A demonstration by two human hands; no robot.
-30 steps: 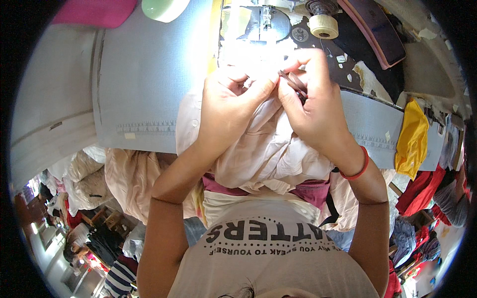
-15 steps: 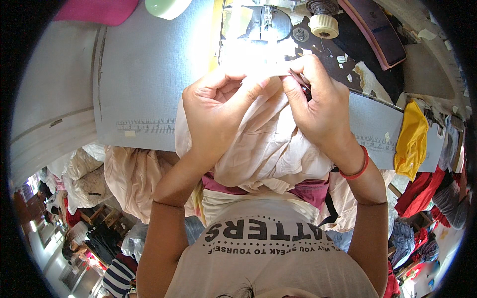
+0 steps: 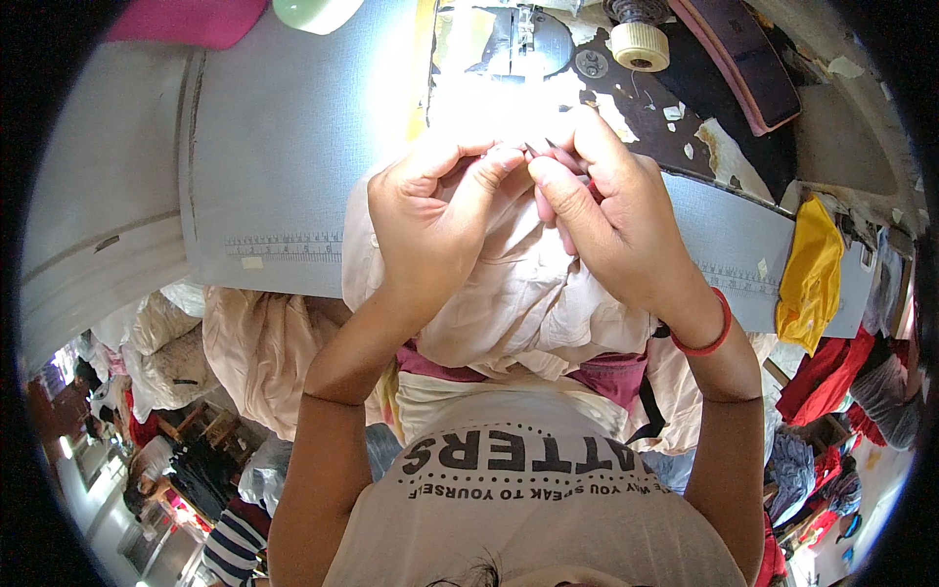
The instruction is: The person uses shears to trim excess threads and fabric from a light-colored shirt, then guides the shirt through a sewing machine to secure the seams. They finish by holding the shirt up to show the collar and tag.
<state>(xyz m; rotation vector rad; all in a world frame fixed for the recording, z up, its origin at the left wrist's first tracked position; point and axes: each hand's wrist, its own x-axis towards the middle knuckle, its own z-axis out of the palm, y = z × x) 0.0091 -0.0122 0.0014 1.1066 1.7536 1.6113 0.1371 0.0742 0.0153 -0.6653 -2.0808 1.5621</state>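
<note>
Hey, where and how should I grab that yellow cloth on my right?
I'd pinch the lower end of the yellow cloth, coming from your near side. It looks limp and gathered lengthwise, and that end seems to overhang the near edge of the table. Your right hand is nearer, but it holds a slim dark tool, so free it first.

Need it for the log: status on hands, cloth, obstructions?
Left hand pinching pale pink cloth. Right hand holding small dark tool close by. No object visibly blocking; glare hides fine detail.
</note>
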